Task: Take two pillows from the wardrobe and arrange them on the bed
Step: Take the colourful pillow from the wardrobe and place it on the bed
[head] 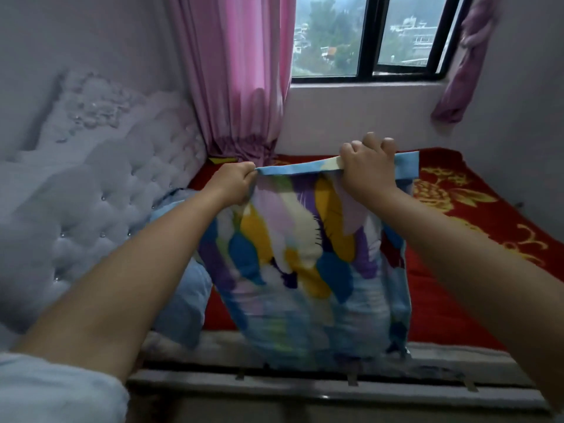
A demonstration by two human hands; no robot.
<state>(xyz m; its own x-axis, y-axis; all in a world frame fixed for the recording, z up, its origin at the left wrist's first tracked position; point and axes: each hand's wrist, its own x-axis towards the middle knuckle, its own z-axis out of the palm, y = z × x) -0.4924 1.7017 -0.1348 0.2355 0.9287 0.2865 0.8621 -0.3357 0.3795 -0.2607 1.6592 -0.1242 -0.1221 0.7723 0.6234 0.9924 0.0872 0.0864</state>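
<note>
— Red bed point(457, 227) below both hands; where's the pillow point(305, 264)?
— Hanging upright from them. Left hand point(235, 183) and right hand point(367, 169) each fisted on its top edge, 2 grips level, headboard point(100, 193) leftward.

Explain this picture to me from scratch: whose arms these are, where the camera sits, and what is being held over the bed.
There is no machine here. A person wears a camera on the head, so it looks forward and down along their own bare arms. The left hand and right hand each grip the top edge of a colourful pillow, which hangs upright over the bed's red blanket. A light blue pillow lies beside it, by the padded headboard. Behind are a pink curtain and a window.
</note>
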